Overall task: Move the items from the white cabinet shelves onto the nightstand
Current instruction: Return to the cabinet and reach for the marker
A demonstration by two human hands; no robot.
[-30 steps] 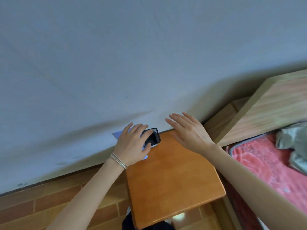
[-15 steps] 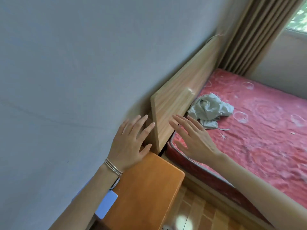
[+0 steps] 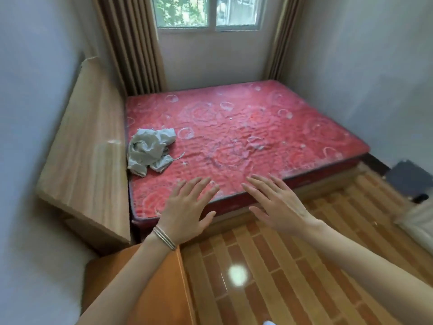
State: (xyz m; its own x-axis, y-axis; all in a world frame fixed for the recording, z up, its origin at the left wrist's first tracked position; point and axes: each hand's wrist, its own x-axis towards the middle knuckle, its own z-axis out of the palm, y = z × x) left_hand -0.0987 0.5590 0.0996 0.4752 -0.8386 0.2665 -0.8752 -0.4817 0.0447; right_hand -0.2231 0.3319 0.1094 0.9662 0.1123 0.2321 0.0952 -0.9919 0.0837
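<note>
Both hands were open, fingers spread and holding nothing: the left hand [image 3: 185,209], thin bangles [image 3: 164,238] at its wrist, just beside the right hand [image 3: 278,207]. The orange wooden nightstand [image 3: 164,299] lay beneath the left forearm. Beyond the fingertips stretched a red mattress [image 3: 234,127], with a crumpled grey cloth [image 3: 150,151] beyond the left hand.

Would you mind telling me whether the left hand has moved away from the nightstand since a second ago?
Yes. The left hand has left the nightstand top and now hovers open toward the red mattress edge.
</note>
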